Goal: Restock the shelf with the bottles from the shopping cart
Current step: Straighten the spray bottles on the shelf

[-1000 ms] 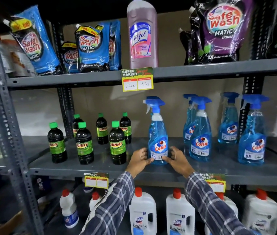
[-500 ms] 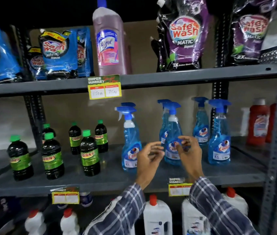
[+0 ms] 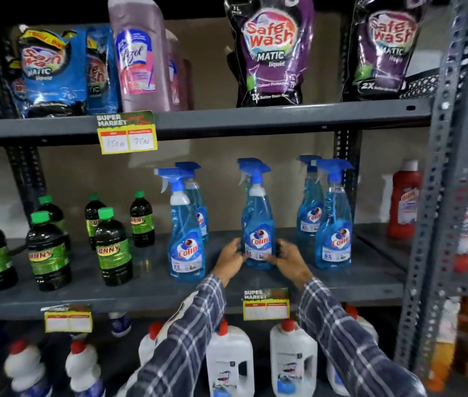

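Several blue Colin spray bottles stand on the grey middle shelf. My left hand and my right hand clasp the base of the middle Colin spray bottle from either side; it stands upright on the shelf. Another spray bottle stands to its left with one behind it, and a further pair stands to its right. The shopping cart is out of view.
Dark green-capped Sunny bottles fill the shelf's left part. Safe Wash pouches and a pink Lizol bottle sit on the upper shelf. White red-capped jugs line the bottom shelf. Red bottles stand beyond the slotted upright at right.
Both hands left the left front spray bottle, moved right, and now hold the middle front spray bottle at its base. The view shifted right and closer.
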{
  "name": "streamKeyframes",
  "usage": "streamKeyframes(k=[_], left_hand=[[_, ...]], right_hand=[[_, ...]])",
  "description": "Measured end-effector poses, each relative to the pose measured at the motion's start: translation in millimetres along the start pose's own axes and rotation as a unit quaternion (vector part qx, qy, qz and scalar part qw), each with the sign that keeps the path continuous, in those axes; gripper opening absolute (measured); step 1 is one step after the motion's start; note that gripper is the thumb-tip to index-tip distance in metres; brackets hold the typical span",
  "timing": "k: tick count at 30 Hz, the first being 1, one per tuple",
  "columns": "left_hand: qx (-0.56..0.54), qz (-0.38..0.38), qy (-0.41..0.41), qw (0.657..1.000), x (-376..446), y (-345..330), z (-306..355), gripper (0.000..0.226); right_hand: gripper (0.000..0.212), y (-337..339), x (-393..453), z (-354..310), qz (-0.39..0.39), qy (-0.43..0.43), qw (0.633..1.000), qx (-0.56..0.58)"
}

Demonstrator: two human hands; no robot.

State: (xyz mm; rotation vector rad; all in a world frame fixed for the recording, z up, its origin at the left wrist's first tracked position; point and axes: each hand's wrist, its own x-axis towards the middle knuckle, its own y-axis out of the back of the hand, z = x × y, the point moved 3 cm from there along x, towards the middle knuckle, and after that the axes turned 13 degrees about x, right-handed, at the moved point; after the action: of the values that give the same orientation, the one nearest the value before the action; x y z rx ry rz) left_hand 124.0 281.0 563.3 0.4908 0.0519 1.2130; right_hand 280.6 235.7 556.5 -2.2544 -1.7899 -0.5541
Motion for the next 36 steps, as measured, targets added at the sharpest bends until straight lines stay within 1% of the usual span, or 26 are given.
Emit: streamKeyframes(k=[2, 3, 7, 9, 12, 17, 22, 25, 28, 31, 32, 34, 36], left_hand=[[0.017, 0.018, -0.005, 1.0, -2.0, 2.4, -4.2, 0.039], [0.014, 0.025, -0.003, 1.0, -2.3, 5.7, -6.0, 0.039], [0.023, 0.026, 0.004, 0.999, -14.9, 12.9, -9.1, 0.047], [0.021, 0.026, 0.002, 0.999, -19.4, 14.5, -7.9, 0.05], [0.028, 0.031, -0.003, 0.999, -24.5, 12.6, -6.8, 0.05], [0.04, 0.045, -0.016, 0.998, -30.1, 11.4, -4.3, 0.044], [0.044, 0.042, -0.026, 0.998, -28.1, 11.2, -4.6, 0.039], [0.042, 0.04, -0.034, 0.998, -29.4, 10.5, -6.0, 0.039], [0.029, 0.033, -0.038, 0.998, -29.7, 9.9, -4.9, 0.039], [0.012, 0.019, -0.042, 0.999, -30.9, 9.2, -3.1, 0.045], [0.005, 0.012, -0.047, 0.999, -30.7, 9.4, -1.8, 0.05], [-0.008, -0.008, -0.048, 0.999, -28.5, 9.1, -3.6, 0.061], [-0.008, -0.022, -0.048, 0.999, -27.3, 9.4, -7.5, 0.063]], right_hand=[[0.03, 1.6, -2.6, -2.3, -0.026, -0.006, 1.0, 0.012], [0.03, 2.7, -2.5, -3.9, -0.035, -0.009, 0.999, 0.017], [0.033, 8.4, -10.0, -2.4, -0.05, -0.05, 0.996, 0.062], [0.033, 8.7, -14.5, -5.1, -0.056, -0.057, 0.994, 0.071], [0.034, 9.4, -21.0, -7.6, -0.058, -0.063, 0.993, 0.076], [0.035, 9.7, -26.0, -10.9, -0.059, -0.074, 0.992, 0.084], [0.03, 7.4, -25.3, -13.1, -0.061, -0.074, 0.993, 0.073], [0.032, 7.4, -27.0, -11.7, -0.064, -0.085, 0.992, 0.063], [0.041, 9.7, -25.6, -10.0, -0.058, -0.093, 0.992, 0.068], [0.066, 12.2, -25.3, -13.8, -0.029, -0.104, 0.987, 0.116], [0.07, 13.1, -23.7, -17.4, -0.015, -0.096, 0.986, 0.134], [0.066, 11.4, -20.8, -37.8, 0.003, -0.061, 0.985, 0.162], [0.062, 7.3, -10.3, -63.9, 0.023, -0.017, 0.986, 0.164]])
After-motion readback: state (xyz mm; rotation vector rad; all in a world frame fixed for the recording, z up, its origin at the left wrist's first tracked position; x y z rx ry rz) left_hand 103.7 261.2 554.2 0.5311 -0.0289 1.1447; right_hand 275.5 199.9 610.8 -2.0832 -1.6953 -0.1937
